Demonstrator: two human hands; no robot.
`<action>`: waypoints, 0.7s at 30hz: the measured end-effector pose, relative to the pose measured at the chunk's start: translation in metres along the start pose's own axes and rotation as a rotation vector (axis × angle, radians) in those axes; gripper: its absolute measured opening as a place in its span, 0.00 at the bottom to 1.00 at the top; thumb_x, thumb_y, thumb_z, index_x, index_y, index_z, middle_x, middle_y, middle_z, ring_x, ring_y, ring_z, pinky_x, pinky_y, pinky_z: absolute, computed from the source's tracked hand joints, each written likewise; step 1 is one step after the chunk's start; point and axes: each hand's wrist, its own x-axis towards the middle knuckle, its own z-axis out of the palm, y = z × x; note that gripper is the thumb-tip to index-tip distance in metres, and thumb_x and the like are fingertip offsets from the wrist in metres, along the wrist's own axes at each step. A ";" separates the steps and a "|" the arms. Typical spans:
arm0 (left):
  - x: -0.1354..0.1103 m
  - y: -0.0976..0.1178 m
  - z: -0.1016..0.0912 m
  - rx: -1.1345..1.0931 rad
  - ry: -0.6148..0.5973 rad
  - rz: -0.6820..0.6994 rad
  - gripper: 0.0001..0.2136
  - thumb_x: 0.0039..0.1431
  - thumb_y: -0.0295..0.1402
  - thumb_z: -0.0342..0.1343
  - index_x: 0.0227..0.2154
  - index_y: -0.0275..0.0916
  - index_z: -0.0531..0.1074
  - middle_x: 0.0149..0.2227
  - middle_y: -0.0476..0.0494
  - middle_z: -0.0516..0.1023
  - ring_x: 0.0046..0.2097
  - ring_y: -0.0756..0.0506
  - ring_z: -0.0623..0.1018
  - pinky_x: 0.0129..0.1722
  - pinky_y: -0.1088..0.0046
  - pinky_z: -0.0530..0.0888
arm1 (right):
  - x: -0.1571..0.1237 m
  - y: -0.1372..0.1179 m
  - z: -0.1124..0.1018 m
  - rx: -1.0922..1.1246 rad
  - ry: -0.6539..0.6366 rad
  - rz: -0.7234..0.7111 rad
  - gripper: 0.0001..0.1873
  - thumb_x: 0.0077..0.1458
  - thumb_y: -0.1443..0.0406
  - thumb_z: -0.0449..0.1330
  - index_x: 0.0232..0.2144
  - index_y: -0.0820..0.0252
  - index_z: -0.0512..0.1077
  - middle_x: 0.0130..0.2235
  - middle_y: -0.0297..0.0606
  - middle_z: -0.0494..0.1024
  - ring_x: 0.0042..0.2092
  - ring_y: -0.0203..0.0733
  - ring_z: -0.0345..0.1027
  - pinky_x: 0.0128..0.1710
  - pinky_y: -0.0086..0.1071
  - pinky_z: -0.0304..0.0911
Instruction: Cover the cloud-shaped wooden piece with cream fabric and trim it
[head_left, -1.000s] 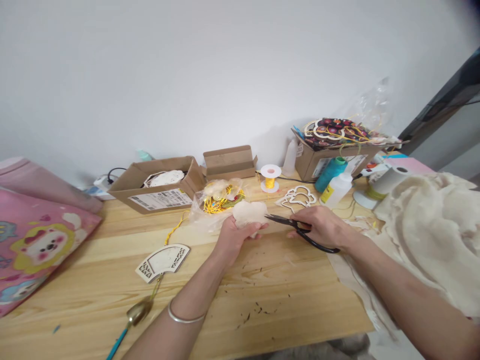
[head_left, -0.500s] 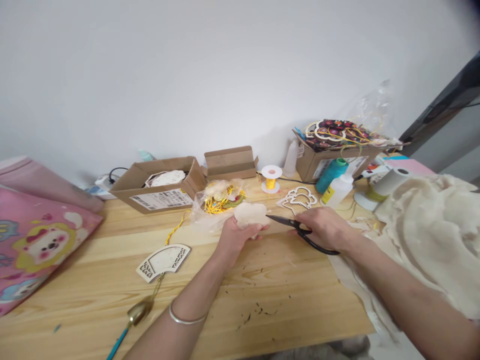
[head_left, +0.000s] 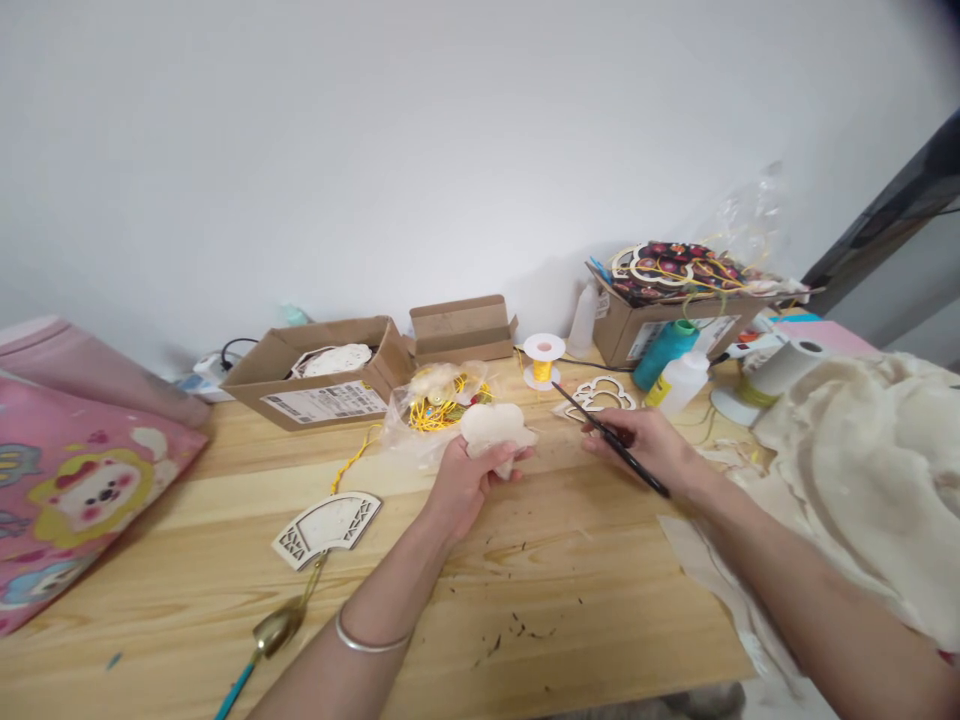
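My left hand grips a small cream, cloud-shaped piece above the wooden table. My right hand holds black scissors with the blades closed, tips pointing up and away to the left, clear of the piece. A cut-out wooden cloud frame lies just behind the scissors. A fan-shaped wooden ornament with a brass bead and blue tassel lies left of my forearm.
Open cardboard boxes stand along the wall; another box holds patterned pieces. A yellow thread spool, glue bottles, a bag of yellow cords, cream fabric at right, pink cushion at left.
The scissors have pulled away from the cream piece's edge and turned to point upward. My left hand has kept the piece almost still.
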 end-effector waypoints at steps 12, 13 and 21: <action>-0.007 -0.009 0.013 0.020 -0.102 -0.092 0.13 0.43 0.29 0.62 0.36 0.36 0.72 0.32 0.46 0.78 0.31 0.49 0.76 0.25 0.75 0.75 | -0.003 -0.016 0.028 0.601 -0.045 0.163 0.18 0.38 0.60 0.66 0.32 0.60 0.68 0.22 0.29 0.69 0.20 0.31 0.63 0.18 0.25 0.60; -0.007 -0.009 0.013 0.017 -0.095 -0.094 0.13 0.43 0.29 0.62 0.35 0.36 0.73 0.32 0.46 0.78 0.31 0.49 0.76 0.25 0.75 0.74 | -0.002 -0.015 0.028 0.595 0.006 0.147 0.17 0.38 0.60 0.66 0.31 0.60 0.68 0.21 0.28 0.68 0.20 0.30 0.62 0.18 0.25 0.59; -0.006 -0.005 0.014 -0.125 -0.036 -0.062 0.08 0.46 0.29 0.60 0.32 0.34 0.74 0.31 0.46 0.78 0.32 0.51 0.75 0.31 0.77 0.72 | 0.002 -0.005 0.013 -0.053 0.253 -0.031 0.15 0.45 0.55 0.59 0.31 0.61 0.72 0.23 0.35 0.71 0.24 0.34 0.61 0.21 0.26 0.57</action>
